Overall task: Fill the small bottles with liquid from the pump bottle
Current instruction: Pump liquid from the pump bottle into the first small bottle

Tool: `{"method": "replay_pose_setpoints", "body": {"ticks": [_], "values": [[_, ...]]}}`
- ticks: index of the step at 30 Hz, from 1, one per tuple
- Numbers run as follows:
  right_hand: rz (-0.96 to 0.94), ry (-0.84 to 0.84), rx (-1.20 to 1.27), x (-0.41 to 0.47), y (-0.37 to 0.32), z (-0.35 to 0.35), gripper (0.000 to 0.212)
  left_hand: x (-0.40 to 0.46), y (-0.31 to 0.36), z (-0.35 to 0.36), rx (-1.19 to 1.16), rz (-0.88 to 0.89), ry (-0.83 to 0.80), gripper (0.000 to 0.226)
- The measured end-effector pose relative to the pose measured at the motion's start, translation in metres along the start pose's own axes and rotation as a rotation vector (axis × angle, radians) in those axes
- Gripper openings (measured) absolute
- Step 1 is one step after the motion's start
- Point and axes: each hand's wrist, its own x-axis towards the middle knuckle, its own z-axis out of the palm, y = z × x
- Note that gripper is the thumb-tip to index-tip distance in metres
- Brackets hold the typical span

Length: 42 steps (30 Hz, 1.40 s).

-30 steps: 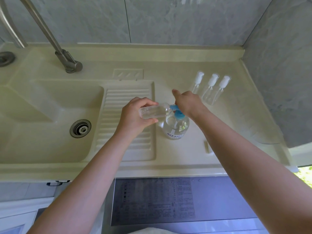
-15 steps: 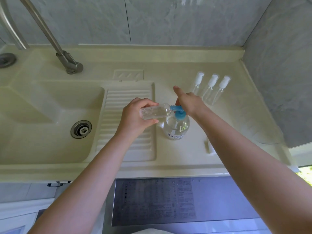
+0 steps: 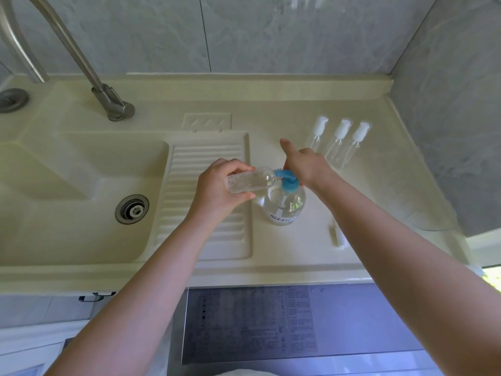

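Left hand (image 3: 221, 187): holds small bottle (image 3: 248, 182) sideways at blue spout.
Right hand (image 3: 305, 165): rests on pump bottle (image 3: 284, 206), finger pointing.

Soft, even daylight fills my view, bright but not harsh. The strongest light comes from about 4 o'clock, where a sliver of overexposed green glows past the counter (image 3: 298, 270) edge. My arms cast only faint, diffuse shadows. The grey wall tiles (image 3: 284, 33) carry a pale sheen near 12 o'clock. The wide lens bows the counter's front line and stretches my forearms toward 6 o'clock. Fine detail looks slightly smeared throughout.
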Motion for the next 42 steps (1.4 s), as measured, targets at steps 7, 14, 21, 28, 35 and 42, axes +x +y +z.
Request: {"method": "replay_pose_setpoints", "body": {"ticks": [7, 14, 21, 28, 35, 42], "values": [[-0.052, 0.025, -0.087, -0.006, 0.000, 0.003, 0.052, 0.000, 0.001, 0.000, 0.002, 0.001, 0.000, 0.049], [-0.075, 0.041, -0.029, -0.005, 0.000, 0.005, 0.046, -0.001, 0.002, 0.001, 0.010, -0.003, 0.003, 0.049], [-0.089, -0.036, -0.043, -0.010, -0.003, -0.004, 0.058, 0.000, 0.005, -0.001, 0.002, 0.017, 0.011, 0.049], [-0.024, 0.061, -0.018, -0.003, 0.000, 0.012, 0.039, 0.000, 0.001, 0.000, 0.012, 0.017, 0.001, 0.050], [0.002, -0.046, -0.013, -0.002, -0.001, -0.002, 0.063, 0.001, 0.001, 0.002, 0.016, 0.016, 0.006, 0.050], [-0.091, 0.111, -0.162, -0.005, 0.002, 0.009, 0.017, 0.001, 0.000, 0.002, 0.026, 0.020, 0.012, 0.050]]}}
